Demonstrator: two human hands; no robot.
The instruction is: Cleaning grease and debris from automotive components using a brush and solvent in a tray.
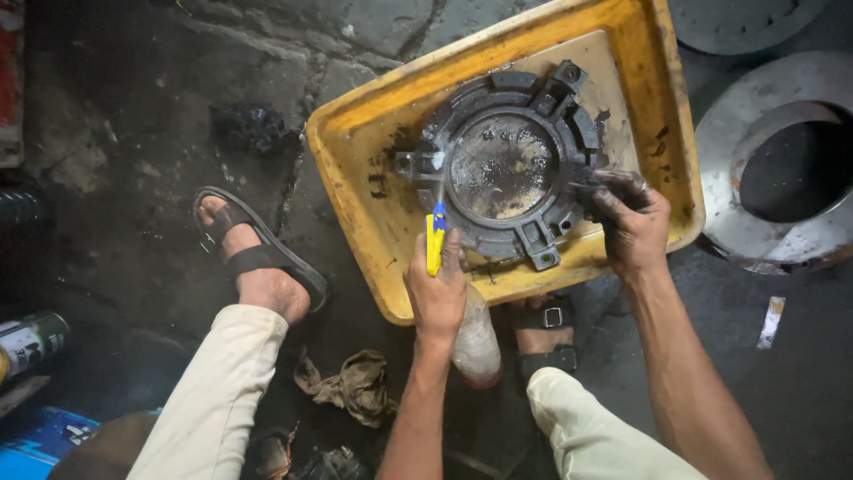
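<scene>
A round black metal housing [508, 160], greasy and wet, lies in a yellow plastic tray [355, 147] on the floor. My left hand [437, 289] grips a clear spray bottle [477, 342] with a yellow and blue nozzle [434, 238]; a fine jet runs from the nozzle to the housing's left rim. My right hand [629, 222], smeared with black grease, grips the housing's right edge.
My sandalled feet [253, 258] stand on the dark oily floor below the tray. A dirty rag [351, 384] lies between my legs. A large steel ring [782, 169] sits to the right, a spray can [31, 342] at the left edge.
</scene>
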